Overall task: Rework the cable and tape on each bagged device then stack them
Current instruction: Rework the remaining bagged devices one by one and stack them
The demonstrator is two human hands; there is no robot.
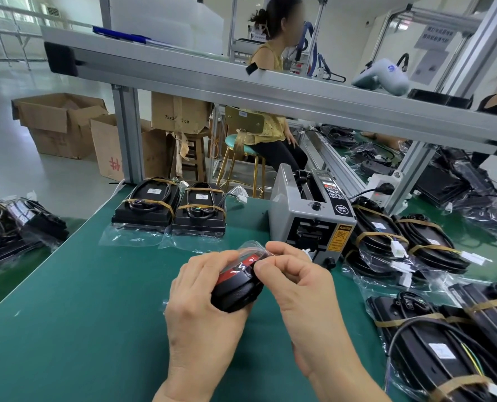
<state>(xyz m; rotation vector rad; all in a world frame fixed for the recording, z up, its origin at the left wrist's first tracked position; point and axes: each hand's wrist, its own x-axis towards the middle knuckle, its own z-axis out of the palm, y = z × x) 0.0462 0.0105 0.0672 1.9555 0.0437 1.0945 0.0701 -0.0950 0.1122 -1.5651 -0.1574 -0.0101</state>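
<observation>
Bagged device (238, 288), black with a red band, gripped by left hand (203, 309); right hand (296, 282) pinches its plastic.

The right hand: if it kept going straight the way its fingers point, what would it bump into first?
The right hand points left at the bagged device it already pinches; beyond that, probably the left hand.

Your worktop (102, 300) is covered in green matting. At its far edge two bagged black devices (170, 210) lie side by side, each with its cable bound by brown tape. A grey tape dispenser (308, 219) stands to their right. More bagged devices (406, 242) crowd the right side, some overlapping, and another heap (12, 227) lies on the surface at your far left.
</observation>
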